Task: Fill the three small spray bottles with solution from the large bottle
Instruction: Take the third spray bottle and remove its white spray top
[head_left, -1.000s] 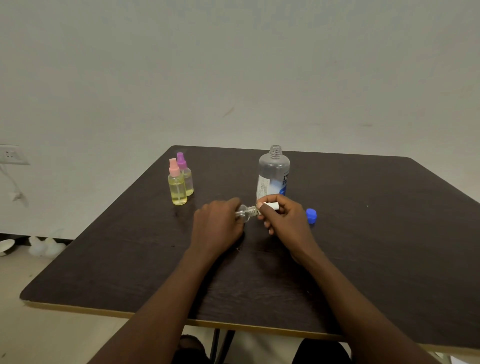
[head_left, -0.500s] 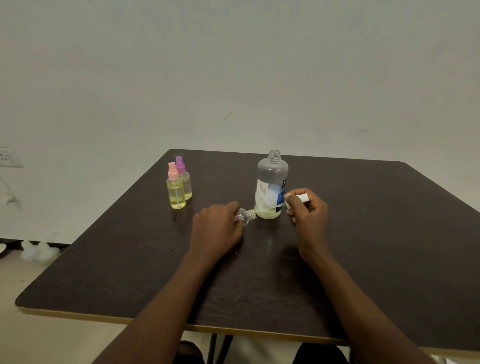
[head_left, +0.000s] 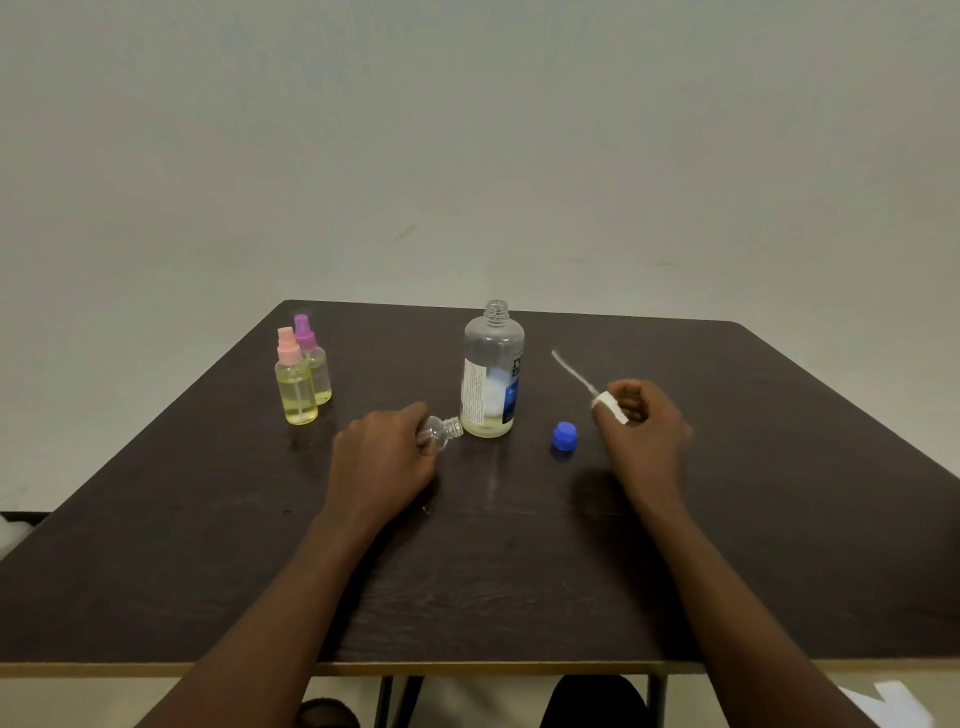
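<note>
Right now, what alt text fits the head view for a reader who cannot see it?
A left hand holds an empty small bottle sideways at a dark table; the right hand holds a white spray head with its tube. Between them are the open large bottle and a blue cap; two filled bottles stand left.

Print on large bottle (head_left: 491, 379) blurred, nothing legible.

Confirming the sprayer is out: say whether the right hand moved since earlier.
Yes. The right hand, holding the spray head, moved right, from the large bottle to past the blue cap.
</note>
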